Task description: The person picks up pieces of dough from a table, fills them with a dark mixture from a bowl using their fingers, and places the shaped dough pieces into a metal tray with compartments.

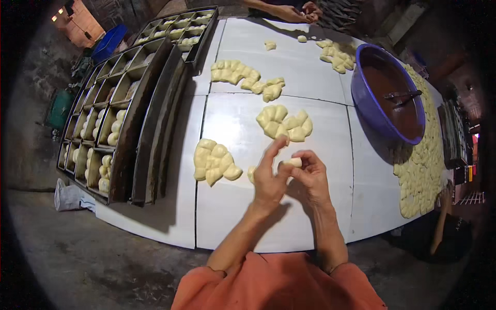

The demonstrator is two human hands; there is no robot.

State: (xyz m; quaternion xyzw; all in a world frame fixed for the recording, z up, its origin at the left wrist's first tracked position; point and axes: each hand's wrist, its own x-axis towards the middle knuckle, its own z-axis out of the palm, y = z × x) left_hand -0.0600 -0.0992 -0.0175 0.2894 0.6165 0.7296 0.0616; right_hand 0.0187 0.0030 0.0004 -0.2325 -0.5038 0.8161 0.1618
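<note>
A small pale dough piece point(294, 162) sits between the fingertips of both my hands above the white table point(232, 119). My left hand point(268, 178) presses against it with the index finger raised. My right hand point(309, 175) pinches it from the right side. A second dough piece point(251, 174) peeks out just left of my left hand. A cluster of cut dough pieces point(214, 161) lies to the left of my hands, and another cluster point(285, 123) lies just beyond them.
Dark metal baking tins point(121, 119) with dough in some compartments stand along the left. A blue bowl point(385, 95) of brown filling with tongs sits at the right, beside many dough pieces point(421, 170). More dough clusters point(247, 78) lie farther back. Another person's hands point(294, 11) work at the far end.
</note>
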